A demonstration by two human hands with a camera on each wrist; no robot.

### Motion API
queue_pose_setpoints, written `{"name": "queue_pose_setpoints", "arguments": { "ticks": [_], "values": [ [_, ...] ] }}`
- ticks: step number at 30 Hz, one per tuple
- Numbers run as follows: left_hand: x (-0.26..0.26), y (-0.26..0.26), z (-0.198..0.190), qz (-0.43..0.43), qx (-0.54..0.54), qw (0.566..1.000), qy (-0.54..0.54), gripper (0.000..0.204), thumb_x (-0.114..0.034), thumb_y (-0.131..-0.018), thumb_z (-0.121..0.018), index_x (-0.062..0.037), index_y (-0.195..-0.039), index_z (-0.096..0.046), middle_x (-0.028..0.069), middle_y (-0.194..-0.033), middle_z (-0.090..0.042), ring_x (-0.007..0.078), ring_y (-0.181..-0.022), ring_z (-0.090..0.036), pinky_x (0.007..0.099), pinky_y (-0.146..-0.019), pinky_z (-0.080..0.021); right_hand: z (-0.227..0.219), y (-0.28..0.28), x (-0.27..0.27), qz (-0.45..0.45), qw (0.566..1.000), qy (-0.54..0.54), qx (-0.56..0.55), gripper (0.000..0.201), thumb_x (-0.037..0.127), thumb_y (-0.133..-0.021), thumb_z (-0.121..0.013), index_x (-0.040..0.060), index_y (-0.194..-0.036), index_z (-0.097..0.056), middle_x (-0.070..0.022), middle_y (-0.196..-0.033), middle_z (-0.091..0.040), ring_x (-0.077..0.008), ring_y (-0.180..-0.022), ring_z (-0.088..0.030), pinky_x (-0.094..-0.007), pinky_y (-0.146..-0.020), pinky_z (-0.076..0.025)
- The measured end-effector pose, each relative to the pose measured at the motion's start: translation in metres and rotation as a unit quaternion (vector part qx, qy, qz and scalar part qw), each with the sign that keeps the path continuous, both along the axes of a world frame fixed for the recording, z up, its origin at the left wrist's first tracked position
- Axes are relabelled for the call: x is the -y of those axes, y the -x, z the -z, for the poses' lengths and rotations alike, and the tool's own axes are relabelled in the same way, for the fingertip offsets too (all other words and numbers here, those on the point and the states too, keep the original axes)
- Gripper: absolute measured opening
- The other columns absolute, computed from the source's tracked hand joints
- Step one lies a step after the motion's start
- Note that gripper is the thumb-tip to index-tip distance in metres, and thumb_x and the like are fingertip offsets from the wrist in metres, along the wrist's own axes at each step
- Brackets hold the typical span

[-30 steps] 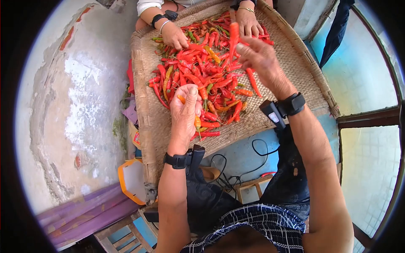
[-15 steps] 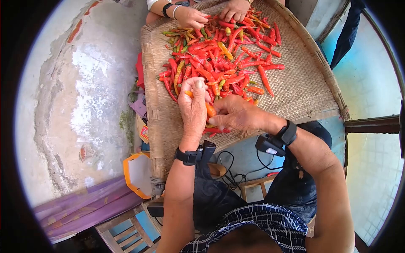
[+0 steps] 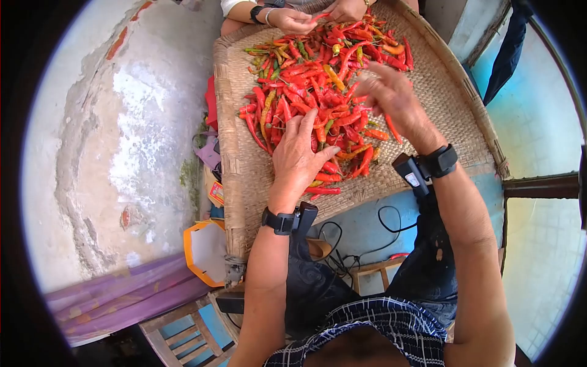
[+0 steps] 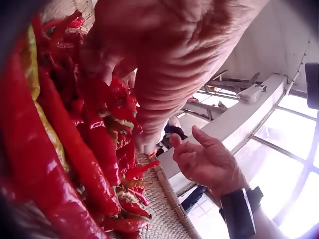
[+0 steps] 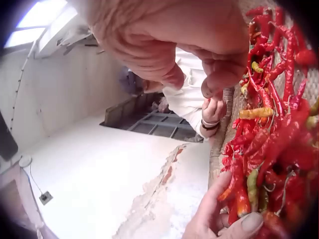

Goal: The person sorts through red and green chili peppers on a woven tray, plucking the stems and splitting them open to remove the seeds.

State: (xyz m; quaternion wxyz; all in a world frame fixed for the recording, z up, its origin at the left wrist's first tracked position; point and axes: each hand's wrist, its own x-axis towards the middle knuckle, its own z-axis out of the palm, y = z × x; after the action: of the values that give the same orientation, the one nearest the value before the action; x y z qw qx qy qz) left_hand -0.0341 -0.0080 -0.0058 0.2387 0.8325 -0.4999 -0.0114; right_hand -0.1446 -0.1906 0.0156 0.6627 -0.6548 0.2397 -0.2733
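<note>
A heap of chili peppers [image 3: 306,92], mostly red with some yellow and green, lies on a woven tray [image 3: 440,104]. My left hand [image 3: 299,156] rests on the near-left side of the heap, thumb spread away from the extended fingers. In the right wrist view, the left thumb and fingers lie against red and green chilies [image 5: 252,186]. Blurred by motion, my right hand [image 3: 394,101] is raised over the right part of the heap. Its thumb and fingers stand apart with nothing between them in the left wrist view.
Across the tray, another person's hands [image 3: 293,20] handle a red chili [image 3: 319,17]. A rough plastered wall [image 3: 134,122] stands left, frosted windows [image 3: 538,244] right. Black cables [image 3: 342,257] lie on the floor below, near an orange-edged box [image 3: 205,254].
The orange chili has left my left hand, which has opened onto the heap. My right hand came down to it, then lifted back up and right. The other person's hands have raised a red chili.
</note>
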Motion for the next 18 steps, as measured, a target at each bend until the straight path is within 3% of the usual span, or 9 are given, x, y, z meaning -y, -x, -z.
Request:
{"name": "queue_pose_setpoints", "arguments": {
  "ticks": [3,5,7,9,10,11,14,15,18],
  "values": [
    [0.001,-0.001,-0.002,0.008,-0.014,1.000,-0.018,0.057,-0.023,-0.070,-0.072,-0.0100,-0.120,-0.048,0.0134,-0.118,-0.051,0.0336,-0.099,-0.057,0.0424,-0.078,-0.047,0.001,0.001,-0.015,-0.089,0.991,0.050,-0.091,0.041,0.027,-0.087,-0.059,-0.0059,-0.111,-0.054,-0.0093,-0.073,-0.063,-0.0121,-0.062,-0.058,-0.0248,-0.052,-0.047],
    [0.001,-0.004,0.004,0.023,-0.033,0.999,0.000,0.046,-0.016,-0.070,-0.070,-0.0082,-0.111,-0.052,0.0136,-0.105,-0.055,0.0330,-0.089,-0.058,0.0406,-0.073,-0.048,0.016,-0.003,-0.021,-0.168,0.950,0.242,-0.104,0.033,0.024,-0.086,-0.060,-0.0030,-0.105,-0.058,-0.0091,-0.070,-0.063,-0.0139,-0.064,-0.061,-0.0281,-0.053,-0.048],
    [0.000,-0.005,0.006,0.036,-0.052,0.998,0.018,0.035,-0.010,-0.070,-0.069,-0.0065,-0.102,-0.055,0.0139,-0.092,-0.059,0.0324,-0.080,-0.060,0.0387,-0.068,-0.048,0.018,-0.005,-0.024,-0.181,0.956,0.211,-0.097,0.030,0.021,-0.084,-0.061,-0.0016,-0.103,-0.059,-0.0094,-0.069,-0.063,-0.0163,-0.066,-0.063,-0.0312,-0.056,-0.048],
    [0.000,-0.004,0.006,0.001,-0.173,0.978,0.119,0.023,-0.003,-0.071,-0.063,-0.0041,-0.093,-0.056,0.0146,-0.074,-0.059,0.0303,-0.069,-0.061,0.0349,-0.062,-0.047,0.014,-0.003,-0.025,-0.186,0.968,0.130,-0.109,0.028,0.018,-0.084,-0.062,-0.0019,-0.103,-0.059,-0.0081,-0.069,-0.063,-0.0167,-0.065,-0.062,-0.0316,-0.059,-0.048],
    [-0.001,-0.007,0.006,-0.005,-0.214,0.967,0.137,0.018,-0.002,-0.073,-0.058,-0.0024,-0.091,-0.056,0.0118,-0.070,-0.060,0.0218,-0.063,-0.060,0.0304,-0.059,-0.046,0.016,-0.003,-0.025,-0.187,0.968,0.130,-0.109,0.028,0.018,-0.084,-0.062,-0.0019,-0.103,-0.059,-0.0081,-0.069,-0.063,-0.0167,-0.065,-0.062,-0.0316,-0.059,-0.048],
    [-0.002,-0.008,0.005,-0.006,-0.214,0.967,0.138,0.018,-0.002,-0.073,-0.058,-0.0024,-0.091,-0.056,0.0118,-0.070,-0.060,0.0218,-0.063,-0.060,0.0304,-0.059,-0.046,0.018,-0.003,-0.025,-0.166,0.966,0.181,-0.085,0.027,0.017,-0.083,-0.062,-0.0019,-0.103,-0.059,-0.0076,-0.068,-0.063,-0.0160,-0.063,-0.062,-0.0308,-0.058,-0.048],
    [-0.004,-0.009,-0.003,-0.031,-0.438,0.874,0.208,0.013,-0.006,-0.079,-0.054,-0.0018,-0.092,-0.054,-0.0012,-0.069,-0.055,0.0062,-0.056,-0.047,0.0234,-0.050,-0.040,0.020,-0.003,-0.028,-0.157,0.961,0.220,-0.053,0.024,0.015,-0.083,-0.063,-0.0011,-0.101,-0.060,-0.0064,-0.066,-0.063,-0.0148,-0.061,-0.060,-0.0299,-0.057,-0.048],
    [-0.005,-0.009,-0.005,-0.031,-0.438,0.874,0.208,0.013,-0.006,-0.079,-0.054,-0.0018,-0.092,-0.054,-0.0012,-0.069,-0.055,0.0062,-0.056,-0.047,0.0234,-0.050,-0.040,0.019,-0.004,-0.029,-0.169,0.962,0.208,-0.045,0.021,0.014,-0.083,-0.063,-0.0002,-0.098,-0.061,-0.0056,-0.065,-0.063,-0.0142,-0.061,-0.059,-0.0297,-0.057,-0.048],
    [-0.007,-0.011,-0.005,-0.027,-0.562,0.787,0.252,0.018,-0.011,-0.081,-0.056,-0.0065,-0.099,-0.054,-0.0014,-0.074,-0.056,0.0033,-0.051,-0.045,0.0167,-0.042,-0.034,0.020,-0.006,-0.032,-0.191,0.963,0.184,-0.047,0.014,0.014,-0.084,-0.063,0.0014,-0.091,-0.063,-0.0049,-0.064,-0.062,-0.0135,-0.061,-0.058,-0.0286,-0.058,-0.047]
  ]
}}
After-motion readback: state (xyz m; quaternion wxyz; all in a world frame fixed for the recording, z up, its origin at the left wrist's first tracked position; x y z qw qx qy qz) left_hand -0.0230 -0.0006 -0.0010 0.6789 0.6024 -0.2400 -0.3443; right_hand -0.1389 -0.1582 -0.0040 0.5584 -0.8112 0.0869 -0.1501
